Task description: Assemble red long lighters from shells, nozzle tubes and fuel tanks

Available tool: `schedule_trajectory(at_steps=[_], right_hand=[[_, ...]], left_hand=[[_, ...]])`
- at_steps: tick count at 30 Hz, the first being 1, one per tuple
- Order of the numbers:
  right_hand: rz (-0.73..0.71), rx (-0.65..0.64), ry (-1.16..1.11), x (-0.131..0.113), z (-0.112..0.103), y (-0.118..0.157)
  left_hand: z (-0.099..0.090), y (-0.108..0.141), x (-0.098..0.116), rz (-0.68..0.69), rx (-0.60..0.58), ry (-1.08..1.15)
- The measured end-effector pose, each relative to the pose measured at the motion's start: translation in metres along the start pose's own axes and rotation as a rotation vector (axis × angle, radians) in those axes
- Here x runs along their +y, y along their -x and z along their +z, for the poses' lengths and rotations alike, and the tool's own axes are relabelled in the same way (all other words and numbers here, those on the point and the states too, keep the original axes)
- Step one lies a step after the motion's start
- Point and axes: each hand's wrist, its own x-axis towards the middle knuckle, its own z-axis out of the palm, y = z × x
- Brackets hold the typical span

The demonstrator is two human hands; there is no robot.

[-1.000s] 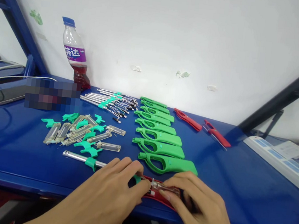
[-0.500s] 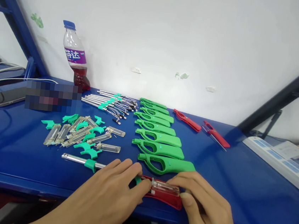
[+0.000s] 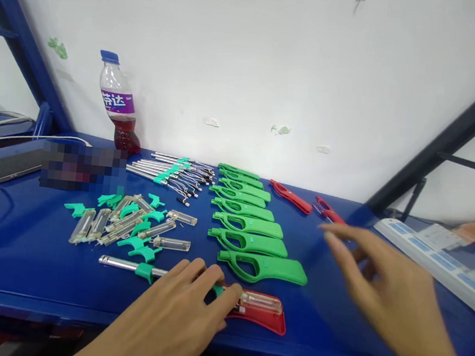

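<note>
My left hand point(image 3: 190, 303) presses its fingers and thumb on an open red lighter casing point(image 3: 271, 321) near the table's front edge. In that casing lies a clear fuel tank point(image 3: 262, 302); a metal tube point(image 3: 120, 263) with a green trigger point(image 3: 144, 272) sticks out to the left. Part of the assembly is hidden under my fingers. My right hand point(image 3: 387, 290) is in the air at the right, thumb and fingers apart, holding nothing. Just beyond its fingertips is another red casing point(image 3: 327, 209) with thin metal pieces beside it, partly covered by the hand.
Several green lighter casings point(image 3: 249, 226) form a column mid-table, with a red casing point(image 3: 290, 196) behind them. Loose fuel tanks point(image 3: 99, 224), green triggers and wired metal tubes point(image 3: 153, 172) lie left. A drink bottle point(image 3: 119, 112), phone point(image 3: 7, 164) and power strip point(image 3: 436, 267) are around.
My right hand has left the red casing's right end and moved up and right towards the far red casing. My left hand stays on the assembly. The view has tilted slightly up.
</note>
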Motion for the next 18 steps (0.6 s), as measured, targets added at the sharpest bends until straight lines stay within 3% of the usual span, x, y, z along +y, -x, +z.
schedule_trajectory(at_steps=[3, 7, 13, 18], right_hand=[[0.1, -0.237, 0.186, 0.048, -0.01, -0.067], [0.243, -0.398, 0.305, 0.1, 0.01, -0.126], [0.295, -0.5, 0.299, 0.13, 0.06, -0.118], [0.224, -0.425, 0.272, 0.135, 0.084, -0.116]], left_hand=[[-0.003, 0.0, 0.0, -0.006, -0.019, -0.002], [-0.009, 0.004, -0.003, -0.014, 0.002, 0.01], [-0.017, 0.007, -0.007, 0.002, 0.026, 0.007], [-0.022, 0.01, -0.011, 0.004, 0.058, -0.012]])
